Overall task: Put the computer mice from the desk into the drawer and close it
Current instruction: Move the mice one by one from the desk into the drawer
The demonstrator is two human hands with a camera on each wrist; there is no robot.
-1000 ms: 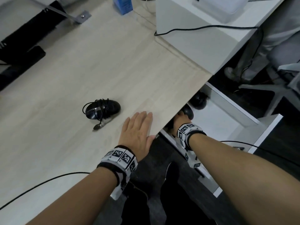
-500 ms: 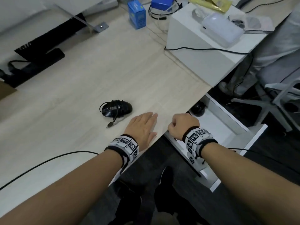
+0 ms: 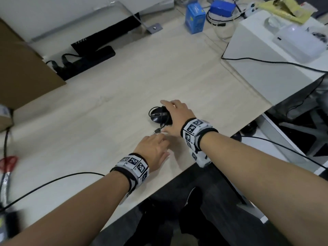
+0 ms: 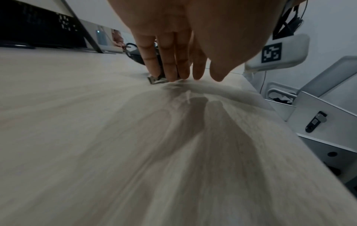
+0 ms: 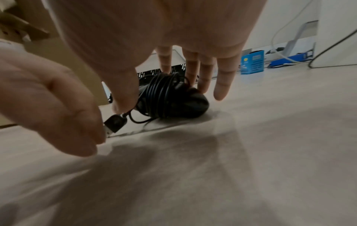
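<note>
I see the mouse (image 3: 160, 116), cable wound round it, on the counter (image 3: 110, 110). My right hand (image 3: 174, 118) arches over it, fingers spread, not clasping. My left hand (image 3: 153, 151) is relaxed, fingertips at the plug (image 5: 114, 123). Drawer (image 3: 276, 139) stands open at right.

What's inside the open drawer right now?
In the drawer, two dark rounded things that look like mice show at the desk edge. The desk covers the rest.

No legible text; only black-and-white square marker codes on the wrist bands (image 3: 192, 127).
</note>
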